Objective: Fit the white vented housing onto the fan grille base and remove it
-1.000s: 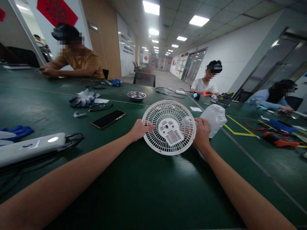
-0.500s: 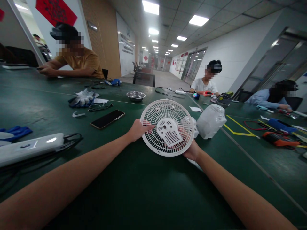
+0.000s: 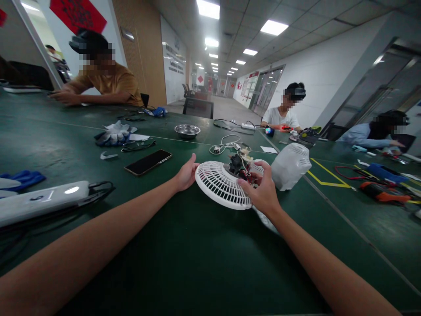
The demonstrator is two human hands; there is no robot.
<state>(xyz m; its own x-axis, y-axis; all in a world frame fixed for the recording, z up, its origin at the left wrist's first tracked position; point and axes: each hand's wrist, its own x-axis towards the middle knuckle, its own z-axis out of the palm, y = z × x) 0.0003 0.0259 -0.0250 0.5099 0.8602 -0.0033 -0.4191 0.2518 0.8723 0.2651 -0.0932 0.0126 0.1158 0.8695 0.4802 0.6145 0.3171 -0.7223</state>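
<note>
A white round fan grille (image 3: 223, 183) is tilted above the table, its back turned up. A black motor (image 3: 235, 164) with loose wires and pale plastic parts (image 3: 245, 154) sits at its centre. My left hand (image 3: 187, 175) is at the left rim, thumb raised and fingertips partly hidden behind the edge. My right hand (image 3: 263, 191) grips the right side by the motor, thumb on the near side and fingers curled round the wires. Just right of it stands a translucent white plastic housing (image 3: 291, 166). A white cable (image 3: 226, 144) runs behind the motor.
A phone (image 3: 148, 162), gloves (image 3: 113, 135) and a metal bowl (image 3: 187, 131) lie beyond my left arm. At left is a white device (image 3: 46, 202) with a black cable. An orange-black meter (image 3: 383, 193) lies at right. Several people sit around the green table (image 3: 197, 263).
The grille has tipped from facing me to lying flatter, showing the motor and wires behind it. My left thumb has come off its bars, and my right hand has come round beside the motor.
</note>
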